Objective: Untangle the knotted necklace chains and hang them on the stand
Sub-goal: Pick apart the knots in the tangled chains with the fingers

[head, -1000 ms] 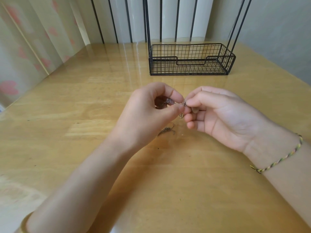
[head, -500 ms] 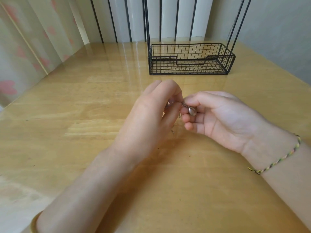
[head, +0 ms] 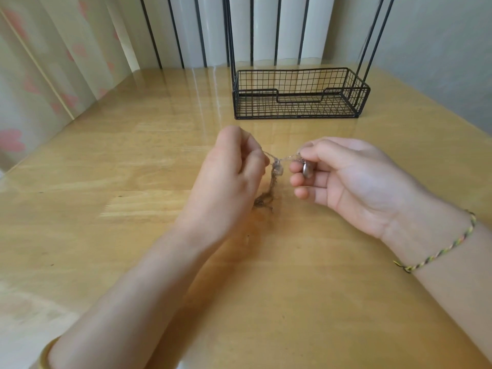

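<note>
Item: necklace chains point(head: 274, 179), thin metal, knotted together. They are held above the middle of the surface point(head: 133, 182) and stretched between two hands. A short taut strand runs from each hand to a knot midway between them. Below the knot a tangled bunch hangs down, and its lower end appears to rest on the surface.

Item: pendant point(head: 307, 169), small, oval, dark grey metal. It sits at the right end of the chains, against the curled fingers of the right hand.

Item: left hand point(head: 234, 171), back toward the camera. Its fingers point(head: 253, 155) are curled and pinch the left strand of the chains.

Item: right hand point(head: 343, 179), palm turned toward the left hand. Thumb and fingers point(head: 314, 151) pinch the right strand just above the pendant, and the lower fingers are loosely curled beneath it.

Item: stand point(head: 300, 94), black wire. It has a low rectangular basket base with thin uprights rising out of view, and it sits near the far edge of the surface, toward the far right corner, well apart from the hands. Nothing can be seen hanging on the part in view.

Item: surface, pale glossy wood.

Item: braided cord bracelet point(head: 439, 251), multicoloured, on the right wrist.

Item: yellow bangle point(head: 46, 352), on the left wrist at the near left.

Item: curtain point(head: 40, 75), pale with pink flowers, beyond the left edge.
</note>
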The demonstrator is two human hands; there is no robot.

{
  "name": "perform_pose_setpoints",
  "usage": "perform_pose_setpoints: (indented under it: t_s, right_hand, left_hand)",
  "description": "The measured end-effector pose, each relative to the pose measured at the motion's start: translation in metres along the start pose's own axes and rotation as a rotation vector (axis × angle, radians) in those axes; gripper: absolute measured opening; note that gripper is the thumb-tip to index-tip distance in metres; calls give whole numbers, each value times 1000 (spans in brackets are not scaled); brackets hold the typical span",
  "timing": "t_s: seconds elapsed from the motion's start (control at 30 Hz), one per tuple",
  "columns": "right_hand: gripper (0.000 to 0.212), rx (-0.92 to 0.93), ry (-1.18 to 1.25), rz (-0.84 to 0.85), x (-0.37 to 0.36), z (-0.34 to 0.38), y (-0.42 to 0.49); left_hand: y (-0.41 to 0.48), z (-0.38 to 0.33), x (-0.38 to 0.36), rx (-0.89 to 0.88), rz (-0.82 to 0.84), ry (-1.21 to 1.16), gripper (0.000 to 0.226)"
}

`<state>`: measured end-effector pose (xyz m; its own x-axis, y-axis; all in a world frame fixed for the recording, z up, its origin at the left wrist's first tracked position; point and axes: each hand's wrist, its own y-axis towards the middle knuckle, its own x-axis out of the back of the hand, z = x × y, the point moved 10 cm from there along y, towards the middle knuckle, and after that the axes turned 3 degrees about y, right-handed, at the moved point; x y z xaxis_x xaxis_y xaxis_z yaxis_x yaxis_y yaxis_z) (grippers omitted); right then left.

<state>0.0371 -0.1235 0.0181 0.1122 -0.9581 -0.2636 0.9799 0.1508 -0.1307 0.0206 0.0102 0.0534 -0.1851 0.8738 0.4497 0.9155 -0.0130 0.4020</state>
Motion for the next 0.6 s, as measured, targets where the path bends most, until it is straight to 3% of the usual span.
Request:
perform_pose_setpoints:
  t_s: [0.2, 0.4, 0.6]
  right_hand:
    - [15, -27, -95, 59, -8, -6, -1]
    - [9, 36, -253, 99, -13, -2, -4]
    - [14, 2, -66, 38, -4, -1, 1]
  left_hand:
    - [0, 13, 2, 168, -33, -320, 15]
    - [3, 9, 11, 115, -78, -245, 11]
    - [0, 10, -8, 160, 106, -302, 17]
